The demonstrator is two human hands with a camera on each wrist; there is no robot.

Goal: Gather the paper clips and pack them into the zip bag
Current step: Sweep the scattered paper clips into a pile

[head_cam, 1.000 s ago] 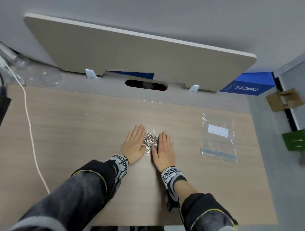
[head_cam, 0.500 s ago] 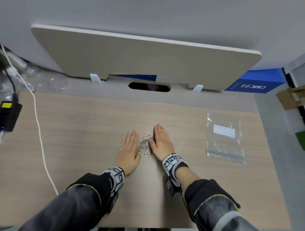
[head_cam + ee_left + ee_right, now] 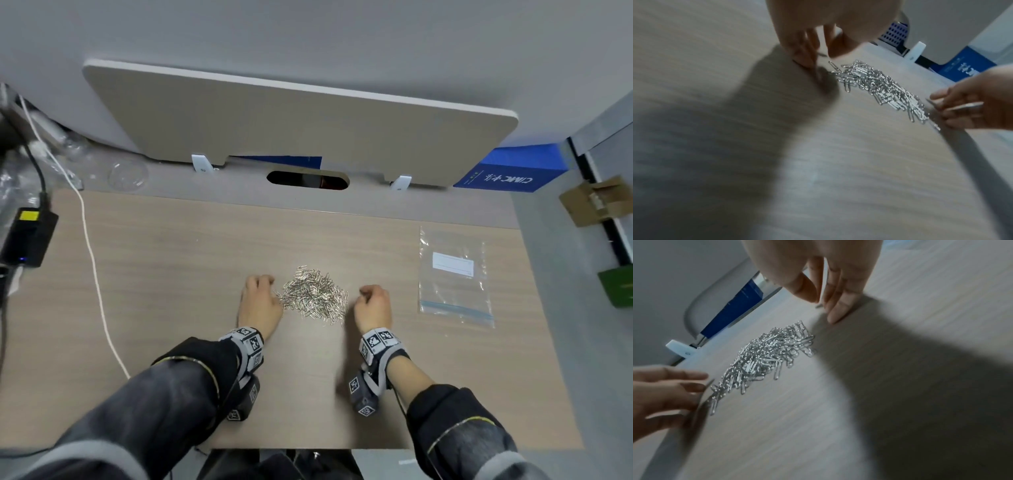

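Note:
A pile of silver paper clips (image 3: 313, 296) (image 3: 875, 81) (image 3: 766, 353) lies mid-table. My left hand (image 3: 270, 284) (image 3: 819, 56) sits at the pile's left edge, fingers curled down; a clip end shows between thumb and fingers. My right hand (image 3: 364, 294) (image 3: 820, 304) sits at the pile's right edge, also curled, with a clip tip between thumb and forefinger. The clear zip bag (image 3: 454, 277), with a white label and a blue strip at its near end, lies flat to the right, a hand's width from my right hand.
A white cable (image 3: 92, 260) runs down the table's left side, near a black adapter (image 3: 29, 236). A beige divider panel (image 3: 301, 123) stands along the back. The table's right edge (image 3: 541, 308) is just past the bag.
Both hands were flat, pressing the clips together between them. They have since drawn apart to the pile's two sides and curled their fingers, which uncovers the heap.

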